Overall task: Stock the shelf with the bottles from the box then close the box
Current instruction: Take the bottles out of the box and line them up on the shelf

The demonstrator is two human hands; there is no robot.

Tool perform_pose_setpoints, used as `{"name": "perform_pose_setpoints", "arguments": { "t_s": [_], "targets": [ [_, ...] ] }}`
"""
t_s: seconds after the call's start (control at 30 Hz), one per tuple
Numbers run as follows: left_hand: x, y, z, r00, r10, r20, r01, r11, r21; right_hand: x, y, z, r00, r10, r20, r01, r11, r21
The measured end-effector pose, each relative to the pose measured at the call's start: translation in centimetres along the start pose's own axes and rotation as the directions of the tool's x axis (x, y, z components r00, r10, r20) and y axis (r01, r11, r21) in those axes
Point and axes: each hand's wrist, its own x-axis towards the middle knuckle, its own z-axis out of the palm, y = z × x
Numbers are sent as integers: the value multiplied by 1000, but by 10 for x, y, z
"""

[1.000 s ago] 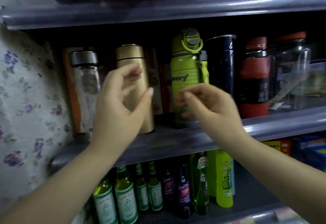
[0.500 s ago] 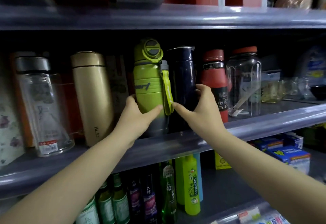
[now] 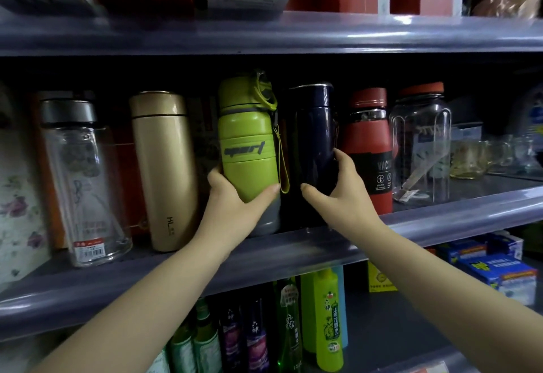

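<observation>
Grey metal shelf (image 3: 440, 220) with a rounded front lip ran across the view, carrying a row of upright drink bottles. From the person's left: clear glass bottle with grey cap (image 3: 82, 184), price sticker near its base; matte gold steel flask (image 3: 164, 167); lime-green plastic sport bottle (image 3: 248, 149); dark navy glossy flask (image 3: 313, 143); red bottle with black label band (image 3: 368, 149); clear square jar with orange-red lid (image 3: 420, 143).

Green sport bottle stood near the shelf's front edge, just beside the navy flask. It had a grey base, ribbed body with dark lettering, a flip cap with ring, and a green strap hanging down its right side.

Left hand (image 3: 235, 199) gripped the green bottle low down, thumb on the front, fingers wrapped behind. Right hand (image 3: 338, 187) held the navy flask's lower half, thumb in front, fingers curled round its right side.

Below, green and purple labelled bottles (image 3: 296, 325) stood on the lower shelf.
</observation>
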Motion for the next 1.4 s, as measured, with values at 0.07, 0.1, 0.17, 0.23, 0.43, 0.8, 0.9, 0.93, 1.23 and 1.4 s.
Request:
{"name": "perform_pose_setpoints", "arguments": {
  "t_s": [0.07, 0.1, 0.17, 0.23, 0.43, 0.8, 0.9, 0.93, 1.23, 1.4],
  "targets": [
    [0, -3, 0, 1000, 13, 29, -12, 1000, -8, 2, 0, 1, 1000, 0, 29, -1, 1000, 30],
    [0, -5, 1, 999, 31, 28, -31, 1000, 3, 3, 1, 2, 1000, -1, 30, 0, 1000, 27],
    [-2, -5, 1, 997, 76, 5, -76, 996, 35, 3, 3, 6, 1000, 0, 20, 1, 1000, -17],
    [-4, -4, 1, 993, 108, -43, -105, 992, 64, 2, 4, 8, 1000, 6, -2, -6, 999, -47],
    [-6, -2, 5, 986, 153, -74, -142, 981, 131, 4, 3, 5, 997, 62, 54, -64, 997, 33],
    [-4, -6, 3, 988, 143, -55, -140, 989, 58, 0, 4, 6, 1000, 23, -2, -23, 999, -31],
    [-3, -7, 3, 988, 141, -55, -138, 989, 48, -4, 6, 8, 996, -39, -80, 30, 993, -111],
    [-3, -6, 3, 988, 143, -56, -140, 989, 47, -6, 6, 8, 995, -50, -90, 40, 993, -107],
    [-3, -8, 2, 990, 133, -45, -132, 991, 27, -6, 7, 10, 995, -75, -70, 63, 986, -157],
    [-3, -7, 2, 990, 138, -42, -137, 990, 26, -10, 6, 10, 995, -83, -61, 75, 990, -115]
  ]
}}
